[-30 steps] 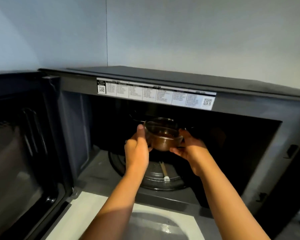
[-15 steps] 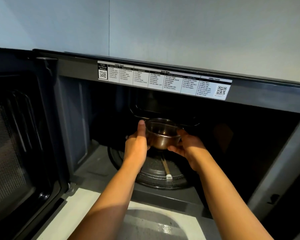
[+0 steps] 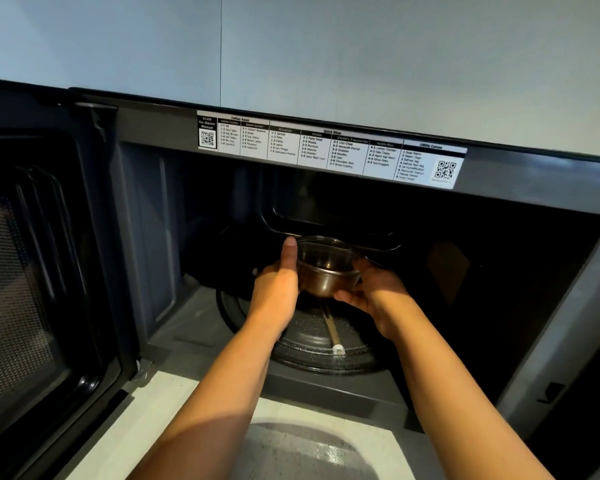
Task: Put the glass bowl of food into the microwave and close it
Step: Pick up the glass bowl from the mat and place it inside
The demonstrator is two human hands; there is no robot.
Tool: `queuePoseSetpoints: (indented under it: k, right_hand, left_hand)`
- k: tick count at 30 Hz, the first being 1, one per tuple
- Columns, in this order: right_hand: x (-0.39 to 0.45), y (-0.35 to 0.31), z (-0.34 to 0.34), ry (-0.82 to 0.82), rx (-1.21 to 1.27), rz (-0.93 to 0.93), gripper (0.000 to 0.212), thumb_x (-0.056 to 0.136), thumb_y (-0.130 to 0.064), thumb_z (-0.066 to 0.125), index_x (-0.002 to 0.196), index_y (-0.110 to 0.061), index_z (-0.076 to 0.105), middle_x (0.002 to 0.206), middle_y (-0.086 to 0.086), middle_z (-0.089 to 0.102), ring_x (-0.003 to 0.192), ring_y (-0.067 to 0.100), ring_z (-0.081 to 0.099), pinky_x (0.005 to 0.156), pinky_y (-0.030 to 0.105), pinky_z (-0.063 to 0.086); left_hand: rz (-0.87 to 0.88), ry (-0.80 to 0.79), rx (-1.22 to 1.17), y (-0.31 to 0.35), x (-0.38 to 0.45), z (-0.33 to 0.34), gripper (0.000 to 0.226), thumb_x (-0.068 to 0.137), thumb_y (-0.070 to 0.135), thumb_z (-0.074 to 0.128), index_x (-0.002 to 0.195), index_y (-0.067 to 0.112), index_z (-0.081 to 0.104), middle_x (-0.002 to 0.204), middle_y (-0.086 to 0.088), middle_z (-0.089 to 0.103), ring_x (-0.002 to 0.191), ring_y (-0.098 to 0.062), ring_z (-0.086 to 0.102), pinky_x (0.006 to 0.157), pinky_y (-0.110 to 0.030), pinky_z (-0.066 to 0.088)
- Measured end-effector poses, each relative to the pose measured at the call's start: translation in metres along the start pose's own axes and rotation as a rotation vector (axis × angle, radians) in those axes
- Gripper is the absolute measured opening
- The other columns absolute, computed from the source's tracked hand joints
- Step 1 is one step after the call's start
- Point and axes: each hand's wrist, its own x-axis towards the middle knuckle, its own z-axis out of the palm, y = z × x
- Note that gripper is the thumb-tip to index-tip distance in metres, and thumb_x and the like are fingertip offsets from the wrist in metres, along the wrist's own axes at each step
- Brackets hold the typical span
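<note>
A small glass bowl (image 3: pixel 326 268) with brown food in it is inside the dark microwave (image 3: pixel 153 133), held just above the round glass turntable (image 3: pixel 312 344). My left hand (image 3: pixel 274 289) grips its left side, thumb up along the rim. My right hand (image 3: pixel 374 289) cups its right side and underside. The microwave door (image 3: pixel 39 271) stands wide open on the left, its mesh window facing me.
A white label with printed menus and QR codes (image 3: pixel 329 147) runs along the top of the opening. A pale counter (image 3: pixel 174 403) lies below the microwave's front edge. Above the microwave is a plain light wall (image 3: pixel 361 57).
Both hands have carried the bowl deeper into the cavity and a little lower toward the turntable. My view has moved closer to the microwave.
</note>
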Motion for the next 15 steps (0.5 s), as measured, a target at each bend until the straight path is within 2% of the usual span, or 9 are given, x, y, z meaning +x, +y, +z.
queuePoseSetpoints:
  k: [4, 7, 11, 15]
  right_hand:
    - [0.0019, 0.0015, 0.0013, -0.008, 0.006, 0.001, 0.018, 0.098, -0.022, 0.042, 0.095, -0.008, 0.053, 0.073, 0.01, 0.058, 0.056, 0.02, 0.057, 0.033, 0.014, 0.047]
    - [0.0024, 0.0022, 0.0009, -0.011, 0.004, 0.003, 0.017, 0.098, -0.021, 0.042, 0.097, -0.008, 0.052, 0.074, 0.011, 0.058, 0.057, 0.021, 0.057, 0.032, 0.014, 0.046]
    - [0.0018, 0.0006, 0.0005, -0.006, -0.009, 0.026, 0.018, 0.098, -0.023, 0.042, 0.092, -0.008, 0.051, 0.074, 0.011, 0.057, 0.056, 0.021, 0.056, 0.032, 0.014, 0.046]
    - [0.0018, 0.0, -0.003, 0.005, -0.196, 0.028, 0.03, 0.097, -0.036, 0.04, 0.075, -0.017, 0.048, 0.07, 0.007, 0.057, 0.054, 0.016, 0.056, 0.033, 0.015, 0.045]
  left_hand:
    - [0.014, -0.015, 0.051, 0.0002, -0.0039, 0.0008, 0.104, 0.05, 0.088, 0.031, 0.127, 0.021, 0.051, 0.136, -0.01, 0.052, 0.123, -0.026, 0.049, 0.107, -0.044, 0.039]
    - [0.027, -0.017, 0.06, 0.0003, -0.0053, 0.0011, 0.106, 0.048, 0.088, 0.033, 0.129, 0.021, 0.048, 0.136, -0.011, 0.051, 0.122, -0.026, 0.049, 0.106, -0.046, 0.039]
    - [0.022, -0.019, 0.064, 0.001, -0.005, 0.0001, 0.111, 0.045, 0.09, 0.033, 0.129, 0.02, 0.048, 0.136, -0.012, 0.051, 0.123, -0.027, 0.048, 0.106, -0.046, 0.039]
    - [0.028, -0.034, 0.073, 0.001, -0.0058, 0.0016, 0.094, 0.061, 0.083, 0.033, 0.131, 0.021, 0.047, 0.137, -0.012, 0.05, 0.124, -0.028, 0.047, 0.107, -0.046, 0.037]
